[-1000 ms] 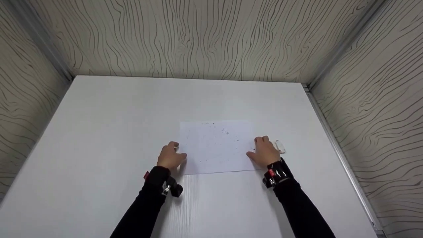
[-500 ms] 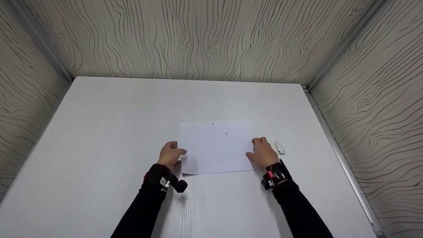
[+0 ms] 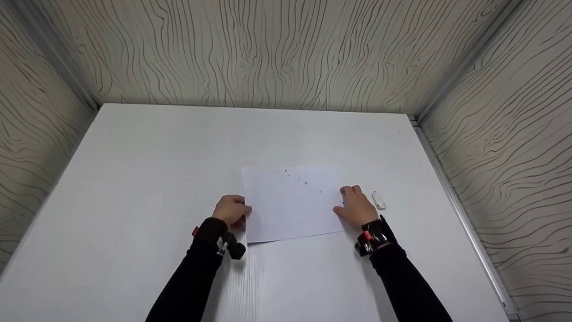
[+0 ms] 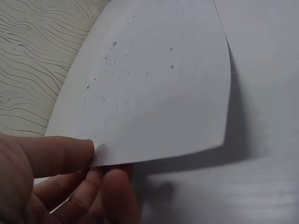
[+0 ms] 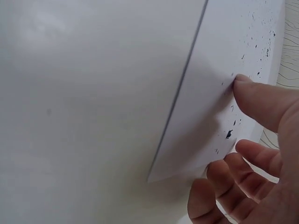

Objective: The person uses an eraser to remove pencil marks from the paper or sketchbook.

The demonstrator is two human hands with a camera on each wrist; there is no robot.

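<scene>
A white sheet of paper (image 3: 290, 205), strewn with small dark crumbs (image 5: 229, 134), lies between my hands on the white table. My left hand (image 3: 230, 210) pinches its left edge, thumb on top and fingers (image 4: 119, 191) underneath. In the left wrist view, that edge bows up off the table and the near corner casts a shadow. At the right edge is my right hand (image 3: 356, 208), its thumb resting on the paper's top face. The other right fingers (image 5: 219, 175) are loosely bent just beyond the edge.
A small white eraser-like piece (image 3: 378, 200) with a dirty lower end lies just right of my right hand. The white tabletop (image 3: 156, 156) stretches around the paper. Wood-grain-patterned panels (image 3: 250, 53) stand behind it and at both sides.
My left hand has gone from beside the paper's left edge to pinching it. That side is now raised, with its near corner shifted towards me. The right hand has barely moved.
</scene>
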